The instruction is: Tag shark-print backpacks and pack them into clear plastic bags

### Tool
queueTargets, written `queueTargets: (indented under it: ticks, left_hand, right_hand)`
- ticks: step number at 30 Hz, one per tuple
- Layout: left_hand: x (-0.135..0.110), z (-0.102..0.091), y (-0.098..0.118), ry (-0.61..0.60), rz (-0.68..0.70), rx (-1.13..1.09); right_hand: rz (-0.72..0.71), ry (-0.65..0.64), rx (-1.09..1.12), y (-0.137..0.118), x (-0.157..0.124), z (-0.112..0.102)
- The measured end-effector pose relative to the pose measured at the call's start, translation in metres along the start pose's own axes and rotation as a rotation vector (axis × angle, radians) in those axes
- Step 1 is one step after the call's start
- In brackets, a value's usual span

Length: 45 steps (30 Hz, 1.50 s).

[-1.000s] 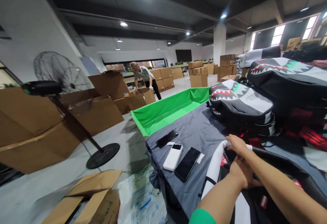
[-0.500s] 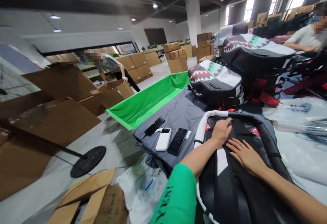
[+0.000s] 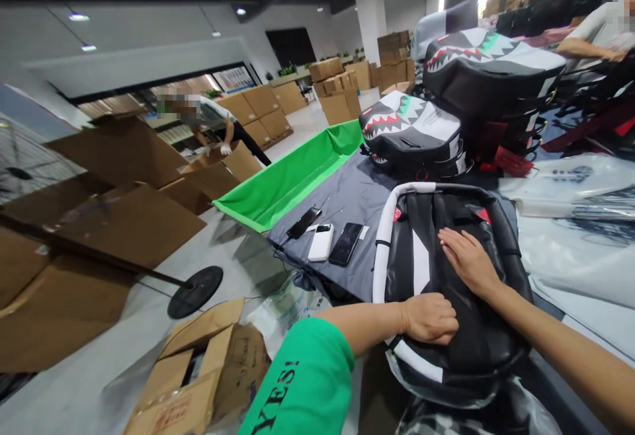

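Black-and-white backpack [image 3: 446, 276] lay flat at the near end of the grey cloth-covered bench [image 3: 357, 190], its top edge bordered by a white-and-black padded strap. The left hand [image 3: 429, 319], below a green sleeve [image 3: 307, 375] printed "YES!", and the right hand [image 3: 469, 263] both rested on it, fingers open, gripping nothing. Just beside it on the cloth lay a white power bank [image 3: 321, 242] and two black smartphones [image 3: 346, 244]; a shark-mouth backpack [image 3: 411, 134] sat farther along the bench.

Cut off, covered, too tiny to read
Backpack [image 3: 446, 270] partly covered by the hands [image 3: 429, 319], person [image 3: 608, 32] cut off top right, box label [image 3: 171, 414] unreadable.
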<state>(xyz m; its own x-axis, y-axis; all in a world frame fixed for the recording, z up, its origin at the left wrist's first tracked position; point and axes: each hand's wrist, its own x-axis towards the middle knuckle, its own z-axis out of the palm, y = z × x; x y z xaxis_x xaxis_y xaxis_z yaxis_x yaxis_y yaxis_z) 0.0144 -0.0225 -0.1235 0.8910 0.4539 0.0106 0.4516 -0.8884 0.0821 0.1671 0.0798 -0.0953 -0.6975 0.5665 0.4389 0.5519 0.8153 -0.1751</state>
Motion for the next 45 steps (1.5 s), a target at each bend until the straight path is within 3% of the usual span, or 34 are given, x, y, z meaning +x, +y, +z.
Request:
queueTargets:
  ticks: [2,4,6,9,13,16,20,22,24,26,28,32,36,39,41,45]
  left_hand:
    - [-0.002,-0.007,-0.008,0.028,-0.109,0.04]
    - [-0.004,-0.019,-0.015,0.111,-0.308,0.066]
    - [-0.006,-0.028,-0.021,0.159,-0.51,0.043]
    - [-0.005,-0.026,-0.026,0.123,-0.644,-0.035]
    - [0.0,-0.01,-0.028,0.189,-0.676,-0.033]
    - [0.003,-0.004,-0.024,0.239,-0.688,0.001]
    - [0.004,-0.008,-0.007,0.183,-0.804,-0.015]
    - [0.0,-0.013,0.006,0.094,-0.779,-0.096]
    - [-0.006,-0.02,0.023,0.02,-0.718,-0.228]
    - [-0.012,-0.026,0.042,0.01,-0.693,-0.353]
    - [-0.015,-0.032,0.058,0.035,-0.677,-0.416]
    - [-0.015,-0.042,0.07,0.028,-0.679,-0.4]
    - [-0.002,-0.058,0.044,-0.006,-0.684,-0.383]
    - [0.014,-0.062,0.006,0.163,-0.713,-0.224]
    - [0.024,-0.051,-0.019,0.265,-0.703,-0.073]
    - [0.031,-0.011,-0.047,0.283,-0.672,0.018]
  right_hand:
    - [-0.191,0.002,0.088,-0.026,-0.011,-0.029]
    - [-0.516,-0.169,0.195,-0.056,-0.026,-0.05]
    - [-0.718,-0.385,0.227,-0.08,-0.039,-0.057]
    - [-0.667,-0.501,0.211,-0.086,-0.051,-0.039]
    - [-0.639,-0.431,0.254,-0.059,-0.064,0.003]
    - [-0.617,-0.289,0.252,-0.049,-0.073,0.019]
    - [-0.582,-0.004,0.167,-0.052,-0.077,0.005]
    - [-0.589,0.071,0.095,-0.046,-0.069,-0.01]
    - [-0.473,0.09,-0.008,-0.031,-0.054,-0.021]
    - [-0.227,0.085,-0.105,-0.009,-0.033,-0.021]
    - [-0.031,0.087,-0.154,0.013,-0.015,-0.006]
    - [0.128,0.049,-0.171,0.035,-0.013,0.036]
    - [0.169,0.047,-0.136,0.033,-0.037,0.05]
    - [0.201,0.091,-0.089,0.03,-0.045,0.045]
    - [0.246,0.142,-0.051,0.037,-0.043,0.036]
    - [0.459,0.279,0.01,0.084,-0.044,0.002]
